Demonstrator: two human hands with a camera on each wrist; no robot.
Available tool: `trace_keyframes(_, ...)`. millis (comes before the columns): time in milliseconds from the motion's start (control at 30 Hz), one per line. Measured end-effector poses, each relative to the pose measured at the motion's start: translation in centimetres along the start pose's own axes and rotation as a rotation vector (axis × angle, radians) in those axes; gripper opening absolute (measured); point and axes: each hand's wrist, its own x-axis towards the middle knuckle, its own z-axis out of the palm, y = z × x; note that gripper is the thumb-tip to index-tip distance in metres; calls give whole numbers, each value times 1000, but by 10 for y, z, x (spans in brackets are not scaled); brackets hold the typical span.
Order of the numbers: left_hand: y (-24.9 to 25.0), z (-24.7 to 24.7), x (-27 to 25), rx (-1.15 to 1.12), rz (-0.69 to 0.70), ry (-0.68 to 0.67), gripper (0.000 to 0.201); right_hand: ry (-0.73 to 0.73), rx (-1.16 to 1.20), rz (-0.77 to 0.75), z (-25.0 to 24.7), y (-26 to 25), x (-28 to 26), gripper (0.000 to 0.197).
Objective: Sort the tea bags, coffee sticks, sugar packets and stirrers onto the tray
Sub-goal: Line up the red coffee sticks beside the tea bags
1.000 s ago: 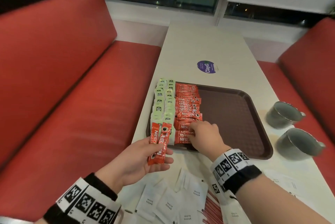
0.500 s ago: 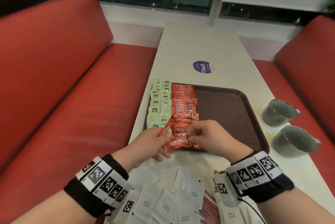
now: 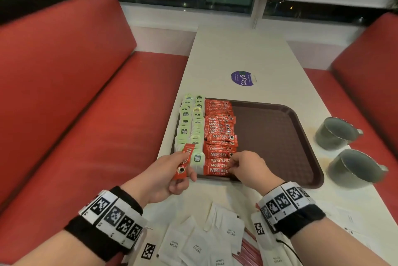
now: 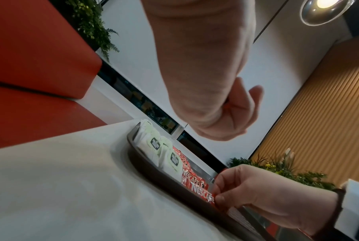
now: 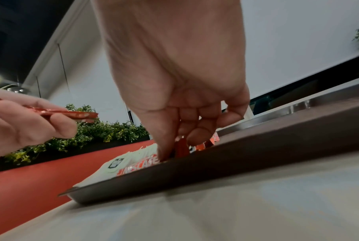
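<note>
At the tray's (image 3: 301,132) near edge, the right hand (image 3: 247,169) pinches a coffee stick (image 3: 217,171) (light, slippery; grip its end), the left hand (image 3: 165,175) pinching a spare stick (image 3: 184,163).

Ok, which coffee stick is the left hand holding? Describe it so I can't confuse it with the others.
Start at the brown tray on the white table and go to its near left corner. Just in front of it, the left hand pinches one red coffee stick. Unlike the row of coffee sticks lying flat on the tray, it is lifted and tilted, crossing over the green tea bags.
</note>
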Motion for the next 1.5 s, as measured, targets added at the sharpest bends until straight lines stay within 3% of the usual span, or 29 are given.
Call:
trace_keyframes(200, 4, -2, -1, 9, 13, -57, 15, -31, -75, 20, -4, 0, 1, 13)
trace_keyframes(433, -4, 1, 3, 373, 75, -14, 17, 19, -163, -35, -4, -7, -3, 6)
trace_keyframes(500, -6, 1, 6, 526, 138, 22, 15, 113, 21, -77, -8, -6, -5, 4)
trace_keyframes(567, -6, 4, 9, 653, 189, 45, 14, 184, 367, -138, -15, -8, -10, 6)
trace_keyframes(633, -5, 9, 11, 740, 224, 40, 14, 134, 596, -187, -20, -14, -16, 16)
trace_keyframes(700, -5, 16, 14, 784, 257, 22, 14, 66, 634, -211, -22, -18, -19, 18)
trace_keyframes(867, -3, 31, 16, 912, 328, -48, 6, 70, 778, -183, -28, -11, -14, 21)
trace_keyframes(1000, 1, 39, 18, 718, 434, 57, 12, 83, 1222, -126, -24, -16, -15, 17)
trace_keyframes(1067, 3, 44, 18, 587, 462, 105, 17, 32, 1261, -148, -21, -22, -17, 9)
trace_keyframes(1167, 1, 47, 18, 620, 474, 130, 24, 107, 1176, -169, -23, -27, -17, 14)
trace_keyframes(1267, -2, 38, 17, 586, 434, 175, 28, 240, 768, -207, -36, -21, -12, 9)
trace_keyframes(1400, -8, 13, 9, 510, 422, 264, 18, 18, -37, -270, -34, -13, -8, 9)
trace_keyframes(1500, -15, -6, 2, 469, 418, 312, 15, -93, -230, -287, -21, -16, -2, 12)
